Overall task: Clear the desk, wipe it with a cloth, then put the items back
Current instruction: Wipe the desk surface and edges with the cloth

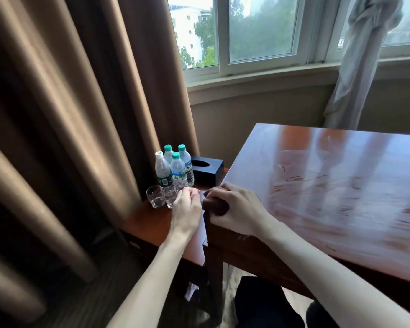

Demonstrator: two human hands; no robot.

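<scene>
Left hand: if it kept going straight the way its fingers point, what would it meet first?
Probably the nearer drinking glass, just beyond the left hand fingertips; the water bottles stand behind it. Depth is hard to judge.

Brown curtains (64,110) hang in heavy folds left of the window (258,31). A pale sheer curtain (365,55), knotted up, droops at the window's right, and a white building (187,31) with green trees (258,31) shows beyond the glass.

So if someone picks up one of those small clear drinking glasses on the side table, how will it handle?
The small clear drinking glass looks rigid and breakable, so probably needs a gentle grip. Its smooth wall may be slippery. Squat and upright, it likely won't tip easily, though it stands close to a second glass and could clink.
</scene>
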